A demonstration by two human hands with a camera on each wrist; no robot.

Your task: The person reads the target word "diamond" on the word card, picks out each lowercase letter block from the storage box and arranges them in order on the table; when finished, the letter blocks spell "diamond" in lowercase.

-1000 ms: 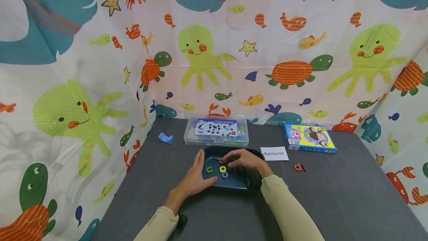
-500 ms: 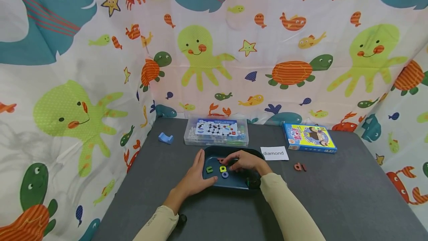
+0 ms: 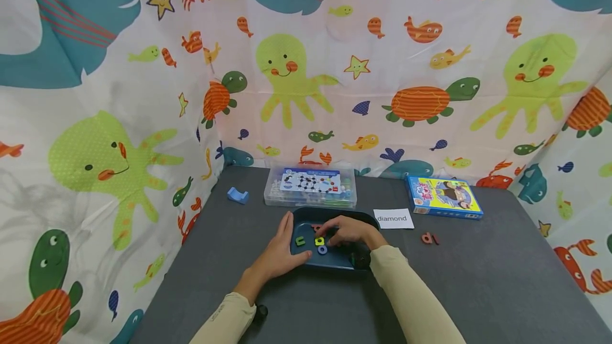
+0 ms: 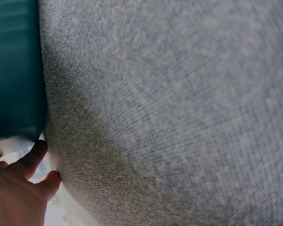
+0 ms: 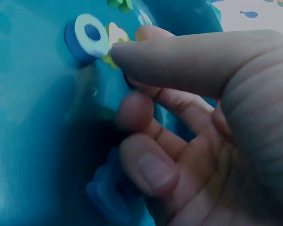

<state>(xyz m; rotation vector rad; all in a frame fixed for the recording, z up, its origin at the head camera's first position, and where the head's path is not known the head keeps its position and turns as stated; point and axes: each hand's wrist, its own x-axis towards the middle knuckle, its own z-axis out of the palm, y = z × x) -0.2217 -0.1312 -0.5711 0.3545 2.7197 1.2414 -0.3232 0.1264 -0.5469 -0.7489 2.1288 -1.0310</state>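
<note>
In the head view my left hand (image 3: 277, 251) touches the left end of a dark teal tray (image 3: 334, 264), fingers along its side and thumb at the near corner. My right hand (image 3: 351, 231) is inside the tray, index fingertip at the edge of a yellow letter (image 3: 319, 241) and thumb beside it. From the right wrist, the thumb partly covers this yellow letter (image 5: 115, 40). Around it lie a lilac letter o (image 3: 322, 249), a green letter (image 3: 299, 241) and a partly hidden red letter (image 3: 315, 227). A blue letter (image 5: 114, 188) lies below the other fingers.
Right of the tray are a card reading "diamond" (image 3: 393, 218), a red letter d (image 3: 426, 238) and a red i (image 3: 435, 239). Behind stand a clear plastic case (image 3: 272, 192) and a blue-yellow box (image 3: 444, 198). A blue curved piece (image 3: 237, 195) lies back left.
The right index finger has shifted from beside the red letter down to the yellow letter. My left hand stays against the tray, and the letters lie where they were.
</note>
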